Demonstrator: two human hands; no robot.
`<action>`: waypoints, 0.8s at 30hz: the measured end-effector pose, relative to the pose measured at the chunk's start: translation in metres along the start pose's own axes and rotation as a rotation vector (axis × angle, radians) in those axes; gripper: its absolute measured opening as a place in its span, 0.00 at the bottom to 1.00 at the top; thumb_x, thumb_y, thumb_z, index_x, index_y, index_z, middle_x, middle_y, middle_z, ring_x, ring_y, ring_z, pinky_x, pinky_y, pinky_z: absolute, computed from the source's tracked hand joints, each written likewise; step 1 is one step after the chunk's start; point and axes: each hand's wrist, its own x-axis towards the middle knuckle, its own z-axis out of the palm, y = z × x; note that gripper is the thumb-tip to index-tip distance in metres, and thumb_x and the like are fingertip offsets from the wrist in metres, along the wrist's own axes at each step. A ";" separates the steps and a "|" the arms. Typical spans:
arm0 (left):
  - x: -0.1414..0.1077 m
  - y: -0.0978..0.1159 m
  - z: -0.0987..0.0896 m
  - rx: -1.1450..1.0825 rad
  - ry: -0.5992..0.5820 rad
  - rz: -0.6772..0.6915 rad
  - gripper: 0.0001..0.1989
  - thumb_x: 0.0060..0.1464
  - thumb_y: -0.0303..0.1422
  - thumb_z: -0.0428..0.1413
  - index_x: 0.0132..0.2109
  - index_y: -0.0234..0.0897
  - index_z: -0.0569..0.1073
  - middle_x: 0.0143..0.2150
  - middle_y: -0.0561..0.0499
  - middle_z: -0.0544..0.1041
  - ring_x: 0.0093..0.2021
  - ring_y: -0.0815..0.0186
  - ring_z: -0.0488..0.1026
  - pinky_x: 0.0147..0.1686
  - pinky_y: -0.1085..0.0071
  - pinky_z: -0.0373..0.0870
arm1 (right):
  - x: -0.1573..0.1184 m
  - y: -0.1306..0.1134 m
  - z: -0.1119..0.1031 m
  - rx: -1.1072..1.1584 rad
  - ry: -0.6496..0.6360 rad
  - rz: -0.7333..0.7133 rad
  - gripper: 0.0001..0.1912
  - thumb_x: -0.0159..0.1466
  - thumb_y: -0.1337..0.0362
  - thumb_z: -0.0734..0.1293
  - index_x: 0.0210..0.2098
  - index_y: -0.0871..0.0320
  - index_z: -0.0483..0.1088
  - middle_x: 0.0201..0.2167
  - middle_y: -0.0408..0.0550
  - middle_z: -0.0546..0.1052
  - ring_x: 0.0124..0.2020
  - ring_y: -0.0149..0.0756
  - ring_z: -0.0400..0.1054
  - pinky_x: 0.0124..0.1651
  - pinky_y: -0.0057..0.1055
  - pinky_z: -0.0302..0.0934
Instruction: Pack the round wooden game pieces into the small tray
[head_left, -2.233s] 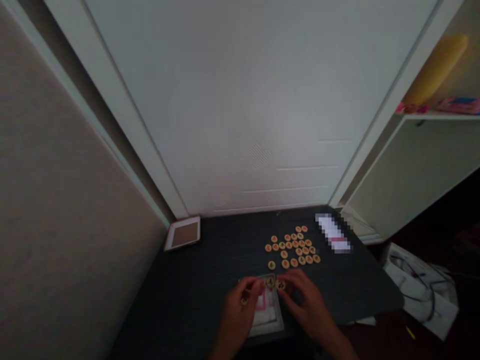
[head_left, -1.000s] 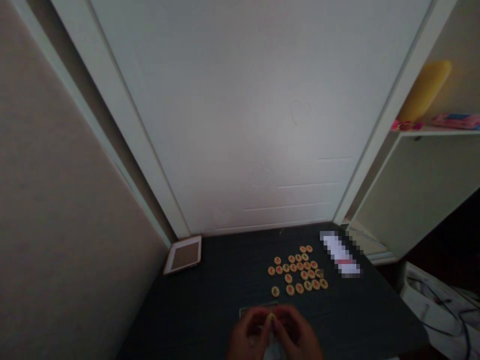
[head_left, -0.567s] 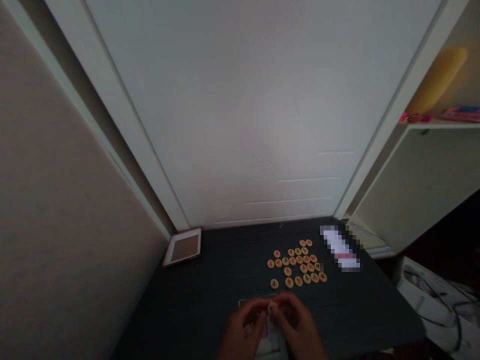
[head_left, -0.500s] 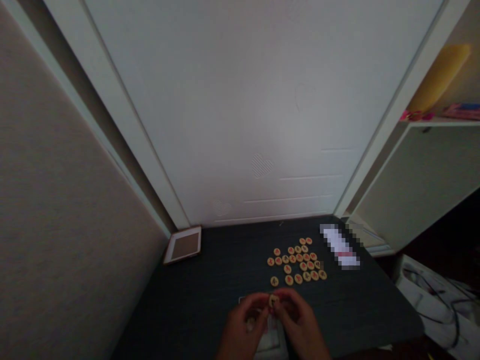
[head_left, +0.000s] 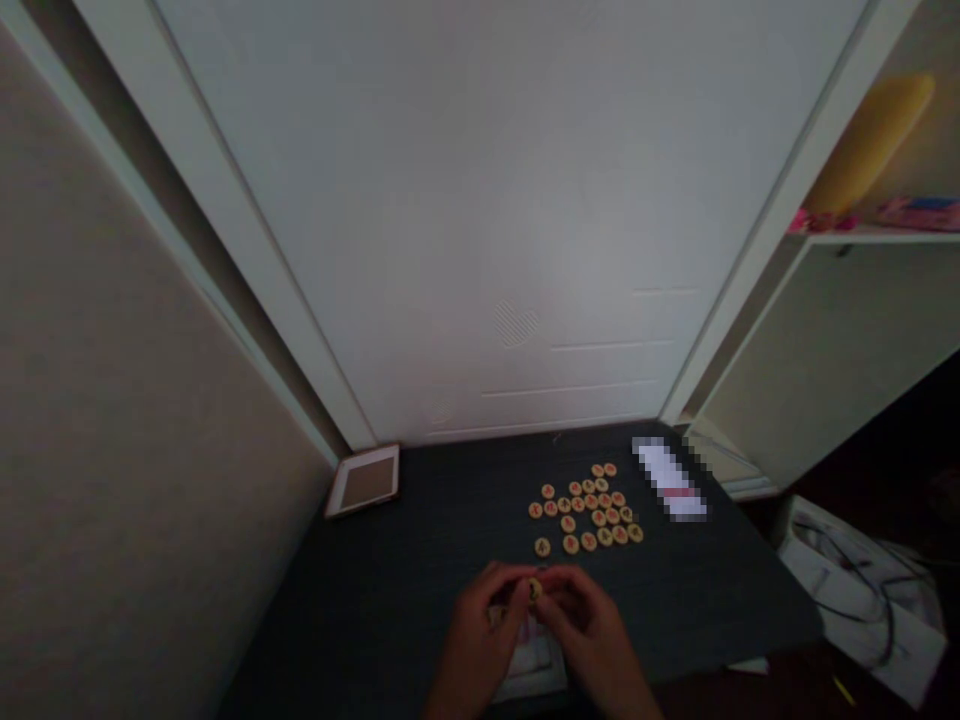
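Observation:
Close together near the front of the dark table, my left hand (head_left: 484,630) and my right hand (head_left: 589,625) pinch one round xiangqi piece (head_left: 535,590) between their fingertips. Its face has a dark mark too small to read. Another pale round piece (head_left: 496,613) shows within the curled fingers of my left hand. Below both hands lies a light, flat box or tray (head_left: 531,672), partly covered by them. Beyond my fingers, several xiangqi pieces (head_left: 571,544) lie flat in loose rows, most with red marks and some with dark ones.
At the back left of the dark table (head_left: 420,600) rests a framed panel (head_left: 367,482). A blurred-out white item (head_left: 670,480) lies at the back right. A white panel with heart patterns (head_left: 517,325) rises behind. Right of the table stands a white box with cables (head_left: 862,590).
The pinched piece has turned between my fingers, so its face shows at a steeper angle. Both hands stay together. The whole view has shifted slightly, and the table pieces keep their layout.

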 end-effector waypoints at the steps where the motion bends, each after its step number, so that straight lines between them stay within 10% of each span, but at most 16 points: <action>1: 0.000 0.000 0.001 0.011 -0.011 0.000 0.14 0.62 0.42 0.55 0.46 0.40 0.80 0.42 0.47 0.83 0.44 0.60 0.79 0.46 0.68 0.75 | 0.000 0.000 -0.001 0.001 0.013 0.001 0.19 0.60 0.48 0.72 0.39 0.56 0.74 0.36 0.49 0.80 0.38 0.41 0.76 0.43 0.33 0.69; 9: -0.003 0.000 0.005 0.053 -0.085 -0.004 0.12 0.62 0.41 0.55 0.45 0.41 0.79 0.43 0.49 0.83 0.42 0.62 0.80 0.44 0.70 0.75 | -0.006 0.004 -0.009 -0.008 0.023 -0.019 0.18 0.63 0.49 0.70 0.43 0.55 0.75 0.38 0.50 0.80 0.41 0.43 0.75 0.45 0.35 0.68; 24: -0.016 -0.028 -0.041 0.246 0.073 -0.024 0.12 0.62 0.41 0.53 0.45 0.41 0.78 0.42 0.48 0.81 0.43 0.60 0.79 0.45 0.65 0.76 | -0.005 0.015 -0.022 -0.170 -0.003 0.012 0.16 0.62 0.52 0.70 0.43 0.56 0.73 0.38 0.48 0.78 0.39 0.41 0.75 0.42 0.33 0.68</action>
